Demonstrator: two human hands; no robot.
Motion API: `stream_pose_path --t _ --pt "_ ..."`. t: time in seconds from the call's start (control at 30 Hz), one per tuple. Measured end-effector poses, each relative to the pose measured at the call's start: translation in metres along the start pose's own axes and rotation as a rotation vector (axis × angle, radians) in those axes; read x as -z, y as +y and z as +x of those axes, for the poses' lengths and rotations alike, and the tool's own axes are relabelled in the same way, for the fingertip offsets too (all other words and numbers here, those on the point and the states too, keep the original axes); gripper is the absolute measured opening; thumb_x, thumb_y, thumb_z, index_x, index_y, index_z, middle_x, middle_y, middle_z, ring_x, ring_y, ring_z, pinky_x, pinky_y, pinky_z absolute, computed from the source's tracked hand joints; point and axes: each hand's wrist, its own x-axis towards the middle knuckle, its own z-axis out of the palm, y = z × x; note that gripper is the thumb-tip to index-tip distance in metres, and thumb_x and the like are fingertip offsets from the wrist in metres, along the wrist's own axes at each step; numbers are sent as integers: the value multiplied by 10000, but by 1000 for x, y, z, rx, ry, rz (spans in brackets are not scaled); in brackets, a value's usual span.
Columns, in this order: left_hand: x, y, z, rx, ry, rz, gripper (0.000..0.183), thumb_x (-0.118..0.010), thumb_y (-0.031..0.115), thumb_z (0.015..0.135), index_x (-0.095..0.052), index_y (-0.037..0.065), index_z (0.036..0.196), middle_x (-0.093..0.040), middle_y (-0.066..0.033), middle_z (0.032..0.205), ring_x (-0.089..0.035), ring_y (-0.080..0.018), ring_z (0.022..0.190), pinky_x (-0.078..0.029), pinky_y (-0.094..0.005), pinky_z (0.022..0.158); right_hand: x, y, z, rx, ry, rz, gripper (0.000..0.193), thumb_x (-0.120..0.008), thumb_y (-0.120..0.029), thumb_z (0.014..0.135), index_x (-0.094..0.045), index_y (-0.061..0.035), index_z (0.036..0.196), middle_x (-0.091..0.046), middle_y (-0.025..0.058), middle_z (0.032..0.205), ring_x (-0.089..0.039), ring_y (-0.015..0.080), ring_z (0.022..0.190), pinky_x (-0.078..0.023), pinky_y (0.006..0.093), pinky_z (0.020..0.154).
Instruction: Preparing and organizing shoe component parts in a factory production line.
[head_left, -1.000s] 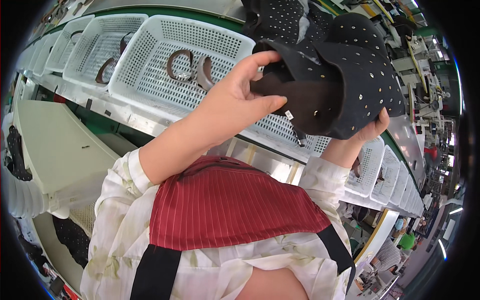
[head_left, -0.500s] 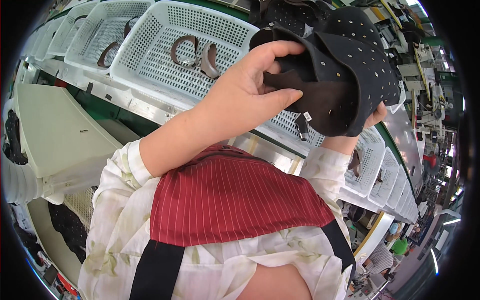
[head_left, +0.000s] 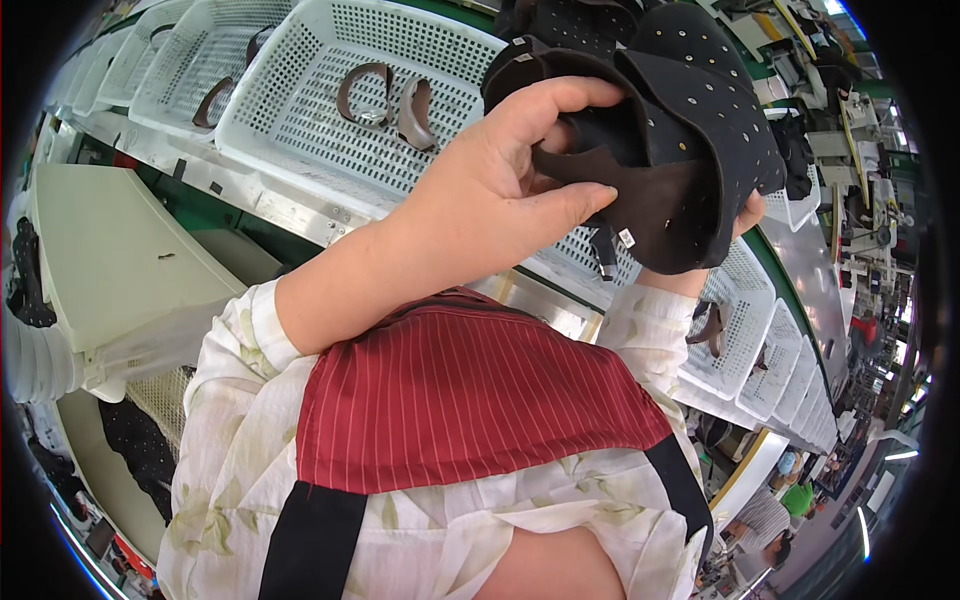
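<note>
A black shoe upper [head_left: 705,110], dotted with small metal studs and lined in dark brown, is held up in front of me at the upper right. My left hand [head_left: 500,165] reaches across to its open side. The thumb lies along the brown lining edge, and the fingers curl in behind it. My right hand [head_left: 748,213] grips the upper from behind on the right; only some fingertips and the wrist show, the rest being covered. A small white label [head_left: 627,238] sits on the brown lining. More black studded pieces [head_left: 570,25] lie just beyond the upper.
White perforated baskets [head_left: 300,165] line a metal-edged conveyor; the nearest holds two curved brown and silver pieces [head_left: 415,112]. Further baskets [head_left: 735,335] stand to the right. A cream machine housing [head_left: 130,250] is at my left. People [head_left: 765,520] work at the far lower right.
The shoe upper has shifted slightly left and turned a little, showing more of its brown lining. Both hands keep their hold, with the left thumb slightly further right.
</note>
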Motion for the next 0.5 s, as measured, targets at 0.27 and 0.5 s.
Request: stream_pose_path --t 0.27,0.5 --pt "6 -3 8 57 -54 98 524 -596 -4 822 -364 33 1291 -582 -68 964 -579 -109 884 -479 -238 737 6 -1 8 -43 -74 86 608 -505 -403 761 -497 -17 1231 -537 169 1219 -541 313 1097 -458 420 935" --pt "41 -47 0 458 -91 -13 490 -560 33 868 -364 36 1317 -550 -121 1165 -540 -159 1040 -422 -291 884 35 -74 9 -13 37 -163 576 -503 -249 754 -445 45 1246 -518 227 1216 -519 351 1123 -421 471 976"
